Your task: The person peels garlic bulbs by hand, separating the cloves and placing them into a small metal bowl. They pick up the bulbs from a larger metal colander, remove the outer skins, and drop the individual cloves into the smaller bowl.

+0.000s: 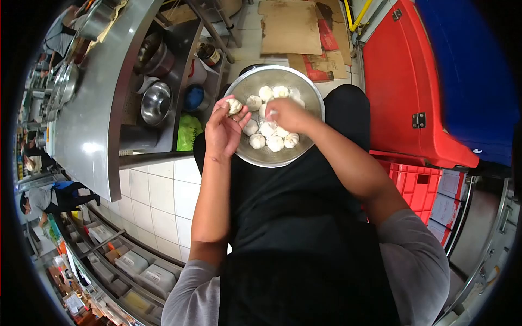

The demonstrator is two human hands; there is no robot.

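Note:
A wide metal bowl [308, 93] rests on my lap, with several white garlic bulbs [275, 143] lying in it. At the bowl's left side, my left hand [224, 127] is turned palm up, its thumb and fingers holding one garlic bulb [234, 106]. My right hand [288, 115] reaches over the middle of the bowl from the right, fingers curled down close to the bulbs. Those fingertips are partly hidden and slightly blurred, so what they pinch cannot be made out.
To the left stands a steel counter [103, 108], its lower shelf holding a metal bowl [156, 103] and a green bag [188, 132]. Flattened cardboard [291, 27] lies on the floor ahead. On the right are a red bin [399, 81] and a red crate [413, 187]. Other people work at far left.

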